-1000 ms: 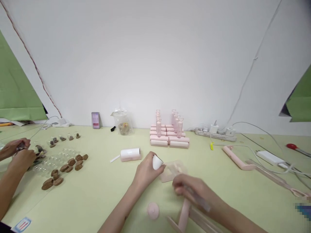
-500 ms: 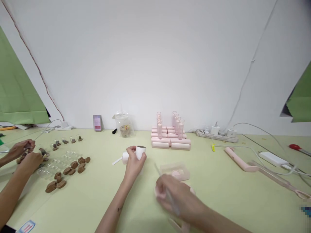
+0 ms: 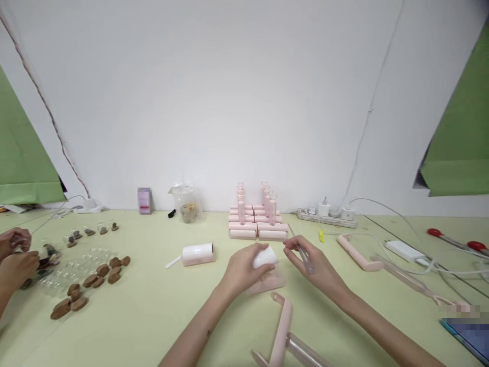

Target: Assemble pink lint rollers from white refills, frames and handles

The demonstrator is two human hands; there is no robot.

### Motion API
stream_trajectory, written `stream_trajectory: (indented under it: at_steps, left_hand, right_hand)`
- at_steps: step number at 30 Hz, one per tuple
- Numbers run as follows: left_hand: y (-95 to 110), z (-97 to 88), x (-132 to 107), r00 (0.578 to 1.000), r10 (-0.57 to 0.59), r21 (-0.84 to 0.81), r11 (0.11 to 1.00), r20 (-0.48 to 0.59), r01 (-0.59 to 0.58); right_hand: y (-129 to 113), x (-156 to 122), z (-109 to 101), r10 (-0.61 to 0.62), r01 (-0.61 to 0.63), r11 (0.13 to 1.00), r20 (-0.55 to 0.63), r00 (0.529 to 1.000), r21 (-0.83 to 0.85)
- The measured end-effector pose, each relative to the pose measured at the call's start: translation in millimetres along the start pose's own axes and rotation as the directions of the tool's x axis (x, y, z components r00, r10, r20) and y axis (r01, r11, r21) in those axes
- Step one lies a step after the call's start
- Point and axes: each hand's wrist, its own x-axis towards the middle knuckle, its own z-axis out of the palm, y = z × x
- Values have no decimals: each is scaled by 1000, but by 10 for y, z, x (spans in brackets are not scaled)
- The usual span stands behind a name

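Closest in, a pink handle [image 3: 281,326] lies flat on the green table [image 3: 153,316] right between the arms, parked within easy reach I'd guess. Just past it, the left hand [image 3: 242,270] is curled around a small white roll [image 3: 265,258]. It holds the roll tipped sideways over a clear plastic case [image 3: 269,283], so one end faces the other hand. The right hand [image 3: 315,262] pinches a thin clear rod [image 3: 303,251] between thumb and fingers, close to the roll; can't tell if they touch. Further left a spare roll [image 3: 197,254] lies on its side. Back by the wall, pink rolls [image 3: 256,230] sit neatly stacked, looks like stock. Far left, a co-worker's hands [image 3: 15,255] hover near cork discs [image 3: 89,283].
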Motion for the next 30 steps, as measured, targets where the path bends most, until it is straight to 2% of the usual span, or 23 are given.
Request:
stream_trajectory:
  at_steps: [4, 7, 11, 16, 22, 27, 30]
  left_hand:
    - [48, 230, 85, 993, 31, 160, 986, 111, -49]
    - [-19, 261, 31, 989, 49, 210, 975, 142, -78]
    - [-149, 176, -97, 988, 103, 239, 962, 118, -129]
    - [-213, 91, -128, 978, 206, 207, 957, 3, -203]
    - [-242, 20, -10, 990, 132, 379, 915, 41, -137]
    - [-259, 47, 50, 999, 26, 444, 896, -42, -4]
    - [-265, 51, 42, 998, -38, 477, 877, -40, 52]
  right_hand:
    - [78, -150, -136, 41, -41, 999, -34, 999, 2]
    - [123, -261, -152, 48, -48, 999, 0, 999, -2]
    - [168, -379, -111, 26, -26, 1000, 54, 998, -4]
    - [219, -463, 6, 40, -43, 999, 117, 992, 27]
    - [214, -506, 74, 80, -95, 993, 195, 978, 70]
    - [323, -535, 135, 75, -90, 993, 179, 981, 81]
    - [399, -549, 176, 72, -88, 992, 177, 982, 85]
